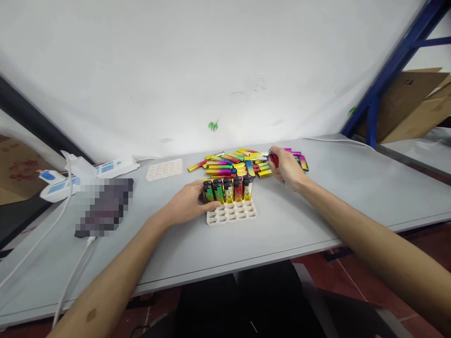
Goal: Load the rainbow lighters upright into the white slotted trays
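A white tray [232,216] with rows of slots lies on the grey table, its rear rows filled with upright lighters [229,191] in green, red and yellow with black tops. My left hand [192,204] rests against the tray's left side, its thumb reaching over the front of the green lighters. Behind the tray spreads a pile of shiny multicoloured pieces [220,165]. At the pile's right side my right hand [286,166] is closed on a red lighter [273,158], mostly covered by the fingers.
A second white slotted tray [164,169] lies flat at the back left. Farther left are power strips [118,166], white cables and a dark pixelated object [105,206] with a cable. A white wall [176,70] stands behind; cardboard boxes [408,103] are beyond the blue frame [371,117].
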### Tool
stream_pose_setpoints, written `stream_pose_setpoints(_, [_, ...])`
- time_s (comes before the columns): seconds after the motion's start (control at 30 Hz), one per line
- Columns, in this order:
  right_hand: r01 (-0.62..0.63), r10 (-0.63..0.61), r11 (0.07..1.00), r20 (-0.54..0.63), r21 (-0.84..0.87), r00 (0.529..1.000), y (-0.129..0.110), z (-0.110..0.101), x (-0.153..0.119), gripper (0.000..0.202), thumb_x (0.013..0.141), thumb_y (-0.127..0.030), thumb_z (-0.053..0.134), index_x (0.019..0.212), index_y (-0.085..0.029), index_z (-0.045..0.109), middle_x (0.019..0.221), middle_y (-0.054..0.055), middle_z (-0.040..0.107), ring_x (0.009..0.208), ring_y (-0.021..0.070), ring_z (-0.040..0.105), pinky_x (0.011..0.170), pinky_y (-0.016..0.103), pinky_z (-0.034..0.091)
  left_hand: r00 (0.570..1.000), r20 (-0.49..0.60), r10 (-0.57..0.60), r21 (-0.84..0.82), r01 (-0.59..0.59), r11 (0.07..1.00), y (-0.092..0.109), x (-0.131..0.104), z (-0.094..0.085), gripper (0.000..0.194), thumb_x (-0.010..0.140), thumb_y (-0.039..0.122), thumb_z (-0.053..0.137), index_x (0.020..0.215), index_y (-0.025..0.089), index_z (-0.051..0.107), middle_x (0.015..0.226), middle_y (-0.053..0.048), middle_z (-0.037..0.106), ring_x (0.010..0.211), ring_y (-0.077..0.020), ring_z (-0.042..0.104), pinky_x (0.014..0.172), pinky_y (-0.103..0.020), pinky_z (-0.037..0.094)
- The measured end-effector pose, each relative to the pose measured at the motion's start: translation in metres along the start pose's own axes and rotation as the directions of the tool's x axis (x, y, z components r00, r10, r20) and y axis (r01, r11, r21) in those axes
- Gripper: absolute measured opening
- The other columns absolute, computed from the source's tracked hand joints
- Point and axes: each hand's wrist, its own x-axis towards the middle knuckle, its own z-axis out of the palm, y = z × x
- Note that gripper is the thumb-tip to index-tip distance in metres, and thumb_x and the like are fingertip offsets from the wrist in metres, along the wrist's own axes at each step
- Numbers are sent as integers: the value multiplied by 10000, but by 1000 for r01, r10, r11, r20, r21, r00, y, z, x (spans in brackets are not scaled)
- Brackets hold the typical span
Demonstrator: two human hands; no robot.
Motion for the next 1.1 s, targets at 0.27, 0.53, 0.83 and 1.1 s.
stream_pose_setpoints(0.27, [-120,128,961,-12,250,992,-7,3,-2,473,897,-548,440,550,-244,336,449,-82,172,377,75,109,394,251,81,1000,-3,-7,1,7,1000,1,-1,-1,447,828,619,622,995,206,649,964,-56,687,839,-236,628,717,-350,500])
stream_pose_setpoints(0.53, [-138,142,967,-6,216,990,-6,6,-2,512,915,-589,444,556,-236,356,460,-73,197,394,76,128,408,255,94,1000,-4,8,-13,-8,1000,1,-1,-1,442,831,608,626,1011,205,652,978,-60,697,839,-235,627,716,-352,494])
stream_pose_setpoints(0.83, [-144,148,974,-11,173,989,-2,7,-2,468,943,-513,386,569,-232,359,471,-62,206,410,87,127,413,265,107,1000,29,-3,-25,4,1000,-6,-2,-5,466,780,625,662,964,198,644,930,-58,698,813,-239,631,700,-346,480])
stream_pose_setpoints(1.1, [92,-92,996,-29,11,995,-4,5,-4,437,947,-563,415,707,-217,529,526,-34,395,471,125,321,463,277,270,999,42,23,-8,-22,1000,-13,-4,-8,369,809,557,655,878,201,581,878,-35,661,775,-208,591,671,-321,451])
